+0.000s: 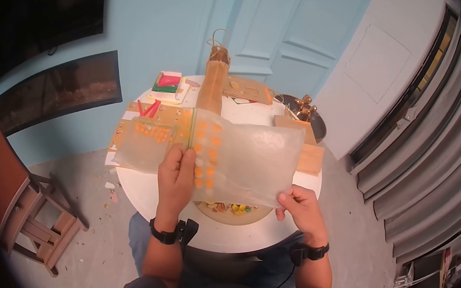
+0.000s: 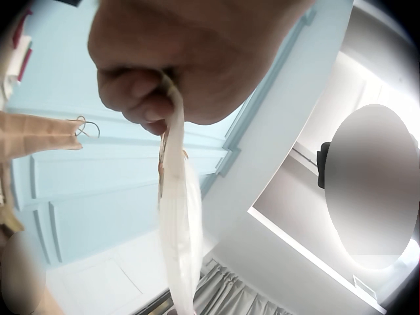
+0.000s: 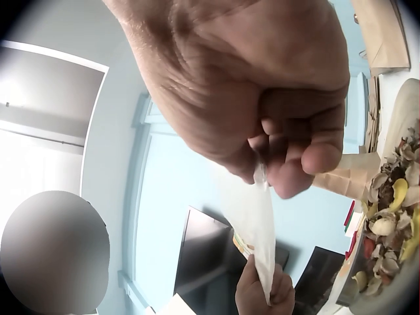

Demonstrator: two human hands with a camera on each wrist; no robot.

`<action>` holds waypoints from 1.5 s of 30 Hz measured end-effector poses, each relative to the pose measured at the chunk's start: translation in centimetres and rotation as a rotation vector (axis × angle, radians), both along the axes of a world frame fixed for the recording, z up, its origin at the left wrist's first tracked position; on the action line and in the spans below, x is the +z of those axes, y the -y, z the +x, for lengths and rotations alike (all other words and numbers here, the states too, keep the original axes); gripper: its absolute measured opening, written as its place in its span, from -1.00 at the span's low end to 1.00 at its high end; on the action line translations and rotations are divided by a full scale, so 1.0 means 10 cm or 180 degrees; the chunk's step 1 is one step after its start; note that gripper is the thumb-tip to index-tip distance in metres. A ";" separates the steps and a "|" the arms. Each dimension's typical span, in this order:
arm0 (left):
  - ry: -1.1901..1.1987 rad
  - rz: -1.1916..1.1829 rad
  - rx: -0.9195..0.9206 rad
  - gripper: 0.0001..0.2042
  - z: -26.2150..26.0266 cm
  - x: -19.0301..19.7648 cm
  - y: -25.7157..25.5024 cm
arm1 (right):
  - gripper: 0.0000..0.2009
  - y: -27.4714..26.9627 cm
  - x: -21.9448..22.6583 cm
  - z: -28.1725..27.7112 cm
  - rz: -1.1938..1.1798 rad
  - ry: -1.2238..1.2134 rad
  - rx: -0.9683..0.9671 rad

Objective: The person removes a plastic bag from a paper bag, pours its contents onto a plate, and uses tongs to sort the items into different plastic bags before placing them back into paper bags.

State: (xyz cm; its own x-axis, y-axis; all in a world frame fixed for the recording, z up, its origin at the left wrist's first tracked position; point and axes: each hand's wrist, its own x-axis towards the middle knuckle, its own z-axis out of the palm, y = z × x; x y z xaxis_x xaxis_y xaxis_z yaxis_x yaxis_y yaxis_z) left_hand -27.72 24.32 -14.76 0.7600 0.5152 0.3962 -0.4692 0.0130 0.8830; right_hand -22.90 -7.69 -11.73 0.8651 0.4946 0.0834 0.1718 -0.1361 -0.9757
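A translucent plastic bag (image 1: 251,160) with rows of orange marks along its left side is held up over a round white table. My left hand (image 1: 176,180) grips its left edge; in the left wrist view the fingers of that hand (image 2: 177,59) curl round the bag (image 2: 180,223). At the lower right corner my right hand (image 1: 303,211) pinches the bag between thumb and fingers, and the right wrist view shows that hand (image 3: 262,98) on the edge of the bag (image 3: 252,210). Below the bag is a round tray of mixed dried pieces (image 1: 229,207), partly hidden.
Another orange-marked bag (image 1: 143,149) lies at the table's left, near red strips (image 1: 149,108) and stacked packets (image 1: 167,83). A tall brown paper bag (image 1: 213,83) stands behind. Brown paper (image 1: 311,159) and a dark round tray (image 1: 317,125) are at right; a wooden stool (image 1: 42,225) is left.
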 end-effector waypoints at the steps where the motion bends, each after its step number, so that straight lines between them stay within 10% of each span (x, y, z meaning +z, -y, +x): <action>1: 0.0006 0.0057 0.0034 -0.76 -0.02 0.02 0.00 | -0.90 0.03 0.01 0.00 -0.0052 -0.0072 0.0118; 10: -0.0330 0.1045 -0.0480 -0.82 -0.19 0.04 -0.17 | -0.83 -0.14 0.21 0.07 0.0260 0.0662 -0.0576; 17: -0.1385 0.0608 -0.1003 -0.81 -0.29 0.10 -0.42 | -0.82 -0.07 0.29 0.13 0.0464 0.0000 0.0118; 20: -0.0868 -0.0248 -0.0803 -0.62 -0.22 -0.08 -0.67 | -0.75 -0.26 0.12 0.33 0.0495 -0.0074 0.0211; 23: 0.1569 -0.2795 -0.1266 -0.40 -0.39 0.17 -0.73 | -0.60 -0.77 0.21 0.39 0.0968 -0.0080 0.0524; 29: 0.1611 -0.2503 0.0428 -0.25 -0.39 -0.10 -1.12 | -0.38 -2.20 0.06 0.64 0.0656 0.0213 0.1019; 35: 0.0362 -0.1768 0.1756 -0.39 -0.24 -0.49 -1.37 | -0.51 -3.12 -0.63 0.91 -0.2190 0.2247 0.1417; 45: -0.0223 -0.0572 0.1638 -0.55 -0.20 -0.52 -1.21 | -0.55 -3.02 -0.34 0.82 -0.2614 0.2223 0.1984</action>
State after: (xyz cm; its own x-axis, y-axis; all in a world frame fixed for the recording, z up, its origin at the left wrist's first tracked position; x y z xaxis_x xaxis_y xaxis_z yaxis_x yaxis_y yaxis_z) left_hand -29.67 36.40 -19.91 0.4135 0.8822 0.2254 -0.3951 -0.0492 0.9173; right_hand -14.67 22.46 -15.11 0.3594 0.9281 -0.0971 0.8736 -0.3712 -0.3148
